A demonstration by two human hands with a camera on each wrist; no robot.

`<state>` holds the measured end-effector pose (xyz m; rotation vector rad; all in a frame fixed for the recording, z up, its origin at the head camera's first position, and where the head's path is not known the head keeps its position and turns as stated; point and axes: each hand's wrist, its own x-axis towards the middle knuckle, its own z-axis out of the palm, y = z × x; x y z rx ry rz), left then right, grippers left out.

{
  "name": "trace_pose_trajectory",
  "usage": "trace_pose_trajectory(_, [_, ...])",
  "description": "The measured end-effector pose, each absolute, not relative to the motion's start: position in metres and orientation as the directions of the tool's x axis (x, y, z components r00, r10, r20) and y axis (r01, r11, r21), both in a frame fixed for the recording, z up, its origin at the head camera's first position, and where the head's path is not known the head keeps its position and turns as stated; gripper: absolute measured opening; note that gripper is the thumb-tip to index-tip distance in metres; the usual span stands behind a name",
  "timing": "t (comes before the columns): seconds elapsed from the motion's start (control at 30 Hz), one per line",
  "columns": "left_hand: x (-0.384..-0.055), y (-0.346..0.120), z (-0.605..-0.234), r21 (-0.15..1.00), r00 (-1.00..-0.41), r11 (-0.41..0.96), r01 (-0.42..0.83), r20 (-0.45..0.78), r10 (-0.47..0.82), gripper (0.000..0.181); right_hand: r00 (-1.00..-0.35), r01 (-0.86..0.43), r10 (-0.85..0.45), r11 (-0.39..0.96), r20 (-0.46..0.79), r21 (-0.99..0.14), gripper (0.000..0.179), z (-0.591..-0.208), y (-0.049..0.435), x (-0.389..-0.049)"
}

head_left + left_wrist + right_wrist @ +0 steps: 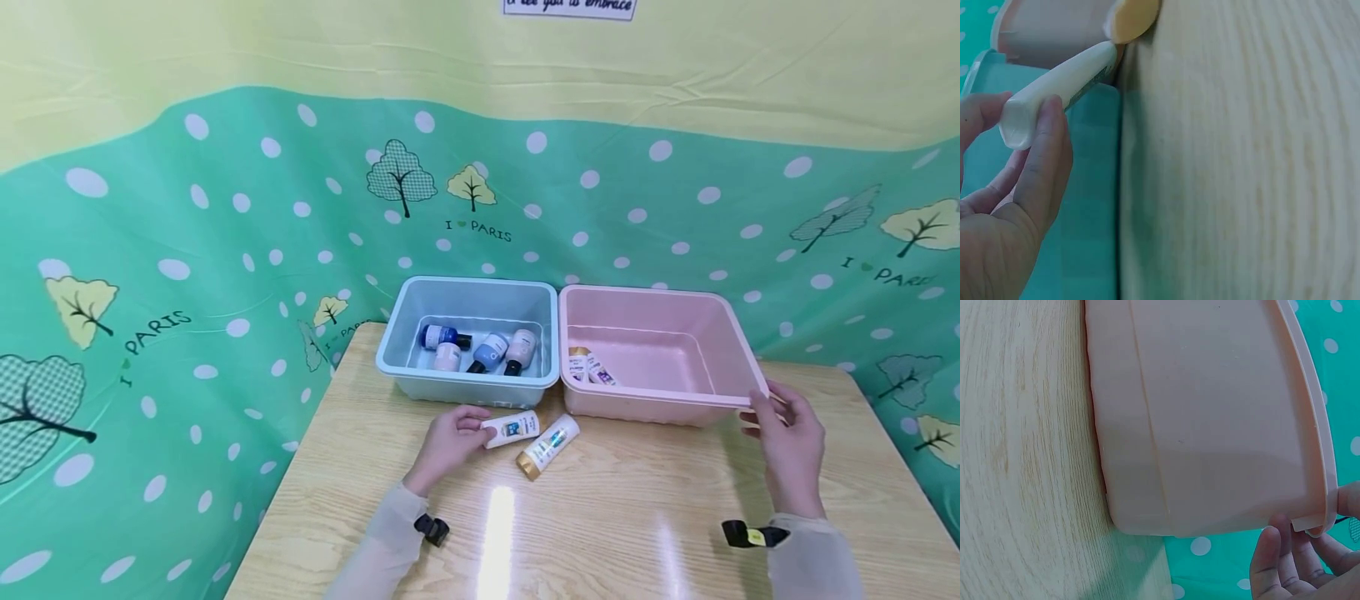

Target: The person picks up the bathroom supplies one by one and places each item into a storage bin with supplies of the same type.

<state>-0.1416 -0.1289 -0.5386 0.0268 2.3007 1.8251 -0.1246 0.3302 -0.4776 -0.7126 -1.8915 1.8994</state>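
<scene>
My left hand point(448, 446) pinches a white bottle point(512, 428) with a printed label by one end, in front of the blue bin point(468, 389). In the left wrist view, thumb and fingers close on the end of that white bottle point(1060, 78). Beside it on the table lies a second white bottle point(551, 444) with a gold cap. At the right, my right hand point(793, 442) grips the front right corner of the pink bin point(645, 408); the right wrist view shows thumb and fingers at the rim point(1329, 469).
Several blue and pale bottles point(491, 352) with mostly dark caps lie in the blue bin. White bottles point(598, 372) with gold parts lie at the pink bin's left end. Both bins stand side by side on the wooden table point(600, 508), before a green dotted cloth point(615, 208).
</scene>
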Motion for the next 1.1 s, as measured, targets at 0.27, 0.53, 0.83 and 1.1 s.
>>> trace_pose_trajectory(0.27, [-0.135,-0.126,-0.517,0.974,-0.985,0.206,-0.094,-0.121,0.126,0.041,-0.797,0.109,0.593,-0.05,-0.118,-0.993,0.039,-0.475,0.33,-0.124])
trace_pose_trajectory(0.53, [-0.129,-0.114,-0.487,0.995,-0.977,0.072,-0.074,-0.087,0.196,0.042,-0.799,0.111,0.588,-0.059,-0.124,-0.992,0.039,-0.475,0.33,-0.123])
trace_pose_trajectory(0.83, [-0.15,-0.086,-0.431,0.999,-0.968,-0.034,-0.039,-0.03,0.251,0.033,-0.8,0.107,0.587,-0.066,-0.125,-0.992,0.04,-0.477,0.333,-0.124])
trace_pose_trajectory(1.1, [-0.196,-0.046,-0.391,0.995,-0.959,-0.098,0.02,0.047,0.278,0.033,-0.797,0.087,0.594,-0.075,-0.115,-0.993,0.038,-0.479,0.331,-0.126])
